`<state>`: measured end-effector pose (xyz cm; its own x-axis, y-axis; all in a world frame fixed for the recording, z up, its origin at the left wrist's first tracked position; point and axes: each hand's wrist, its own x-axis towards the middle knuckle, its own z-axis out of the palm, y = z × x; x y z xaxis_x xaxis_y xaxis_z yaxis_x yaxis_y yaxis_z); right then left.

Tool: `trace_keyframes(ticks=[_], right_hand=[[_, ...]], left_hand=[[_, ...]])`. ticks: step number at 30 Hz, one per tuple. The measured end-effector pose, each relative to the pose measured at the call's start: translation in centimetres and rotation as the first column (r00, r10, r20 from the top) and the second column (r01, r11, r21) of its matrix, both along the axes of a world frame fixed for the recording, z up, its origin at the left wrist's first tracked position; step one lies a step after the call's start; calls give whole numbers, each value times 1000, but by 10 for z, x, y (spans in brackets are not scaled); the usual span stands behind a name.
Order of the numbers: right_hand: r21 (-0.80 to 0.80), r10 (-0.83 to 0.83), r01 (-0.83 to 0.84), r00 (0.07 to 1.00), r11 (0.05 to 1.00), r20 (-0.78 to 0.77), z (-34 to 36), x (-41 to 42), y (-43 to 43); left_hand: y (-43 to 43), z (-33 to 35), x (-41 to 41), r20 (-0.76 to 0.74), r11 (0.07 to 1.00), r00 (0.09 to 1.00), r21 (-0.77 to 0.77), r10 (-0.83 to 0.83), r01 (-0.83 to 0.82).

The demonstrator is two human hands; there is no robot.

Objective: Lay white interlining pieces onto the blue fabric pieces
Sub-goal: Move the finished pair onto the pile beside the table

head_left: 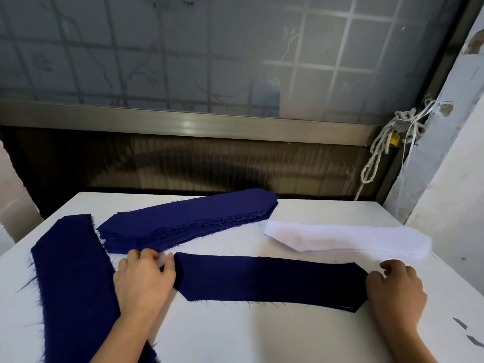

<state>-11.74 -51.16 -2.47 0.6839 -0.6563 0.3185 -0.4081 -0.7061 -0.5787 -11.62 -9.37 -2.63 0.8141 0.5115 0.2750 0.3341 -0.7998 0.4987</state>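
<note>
A single dark blue fabric piece with pointed ends lies flat across the white table in front of me. My left hand sits at its left end, fingers curled and pinching the edge. At the right end my right hand pinches the fabric tip with curled fingers. A stack of white interlining pieces lies just behind the right half of the blue piece. A thick stack of blue pieces lies behind my left hand.
Another long blue fabric stack runs diagonally along the table's left side, under my left forearm. Small dark scraps lie near the right edge. A window frame and a knotted rope stand behind the table.
</note>
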Motion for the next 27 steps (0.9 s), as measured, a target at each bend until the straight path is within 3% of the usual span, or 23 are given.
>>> trace_keyframes(ticks=[4,6,10,15,18,23,27], right_hand=[[-62,-7,-3,987,998,-161,1,1,1],[-93,50,-66,985,993,-167,1,2,2],[48,222,-220,975,974,-25,0,5,5],[262,317,-308,948,915,10,4,4,6],[233,332,-318,943,919,-25,8,-1,7],[53,406,-403,902,914,-149,25,-5,12],[183,499,-481,864,858,-66,52,-16,44]], left_hand=[[-2,-3,2,-90,992,994,105,-64,73],[-2,-5,4,-115,987,987,109,-109,122],[-4,-1,4,6,976,977,-25,-214,214],[-7,5,-2,34,955,959,-90,-282,284],[-8,7,-3,64,938,940,-62,-336,340],[5,10,-11,147,908,898,-4,-415,420],[36,28,-16,232,937,908,49,-348,346]])
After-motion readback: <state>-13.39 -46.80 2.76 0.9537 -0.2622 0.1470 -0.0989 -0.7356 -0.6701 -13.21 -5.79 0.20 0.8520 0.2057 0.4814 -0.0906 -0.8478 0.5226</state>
